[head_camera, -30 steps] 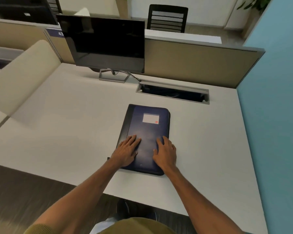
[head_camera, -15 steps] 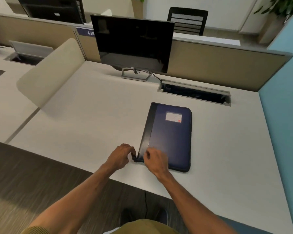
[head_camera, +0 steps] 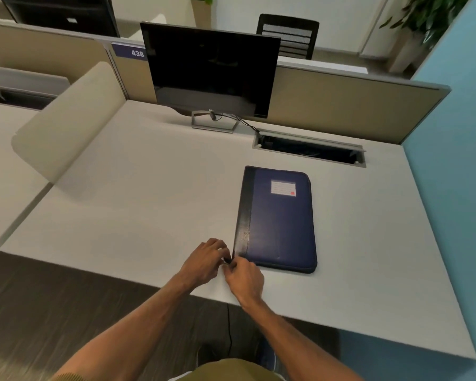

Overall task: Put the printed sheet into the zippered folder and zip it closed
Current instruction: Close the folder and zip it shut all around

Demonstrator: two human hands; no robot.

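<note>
A dark blue zippered folder (head_camera: 280, 224) with a black spine strip and a white label lies flat and closed on the white desk (head_camera: 138, 210). At its near left corner my left hand (head_camera: 205, 261) and my right hand (head_camera: 245, 277) meet, fingers pinched around a small dark zipper pull (head_camera: 227, 260). Which hand grips the pull and which pinches the folder's corner is hard to tell. No printed sheet is visible.
A black monitor (head_camera: 209, 70) on a metal stand is at the back of the desk, with an open cable tray slot (head_camera: 309, 149) to its right. A beige divider (head_camera: 66, 119) borders the left, a blue wall (head_camera: 451, 188) the right.
My hands left the folder's cover, where they lay flat, and came together at its near left corner on the zipper pull. My view shifted left and the folder appears further right.
</note>
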